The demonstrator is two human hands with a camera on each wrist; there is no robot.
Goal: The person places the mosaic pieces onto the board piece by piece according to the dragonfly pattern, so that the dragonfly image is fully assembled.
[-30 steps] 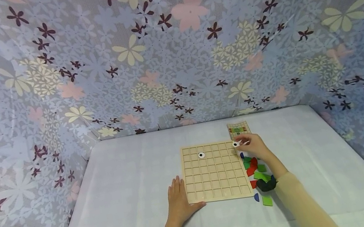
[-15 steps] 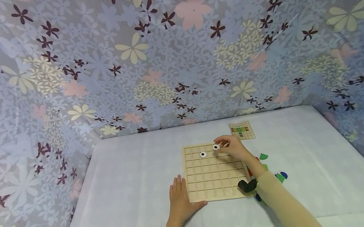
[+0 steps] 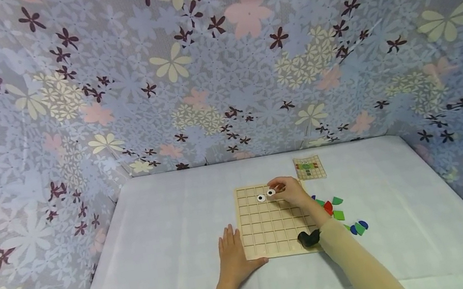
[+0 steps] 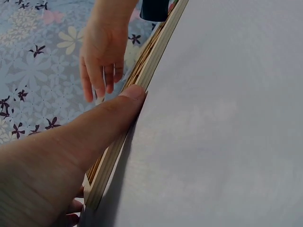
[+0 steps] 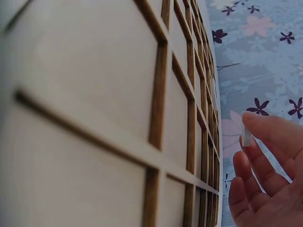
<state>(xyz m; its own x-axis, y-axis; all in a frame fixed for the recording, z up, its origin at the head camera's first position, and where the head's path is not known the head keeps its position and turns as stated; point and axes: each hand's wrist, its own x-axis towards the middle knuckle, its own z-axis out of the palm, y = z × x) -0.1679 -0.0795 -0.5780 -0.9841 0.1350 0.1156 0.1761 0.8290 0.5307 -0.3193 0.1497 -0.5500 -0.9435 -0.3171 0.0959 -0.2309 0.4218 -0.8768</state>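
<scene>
A wooden grid board (image 3: 270,230) lies on the table, with one white eye piece (image 3: 261,198) in its upper part. My right hand (image 3: 288,193) pinches a second white eye piece (image 3: 271,192) just right of the first; in the right wrist view this piece (image 5: 246,136) is held edge-on between thumb and index finger. My left hand (image 3: 234,263) rests at the board's lower left corner, fingers straight along the left side and thumb along the near edge. The left wrist view shows that thumb (image 4: 109,113) against the board's edge (image 4: 156,61).
A small pattern card (image 3: 309,168) lies behind the board's right corner. Right of the board are loose green, red and blue pieces, among them a green square (image 3: 339,215) and a blue piece (image 3: 363,225), partly behind the right forearm. A floral cloth (image 3: 217,64) rises behind the table.
My right hand has moved left from the board's right edge, carrying the eye piece beside the other one. The left hand has kept its place at the corner.
</scene>
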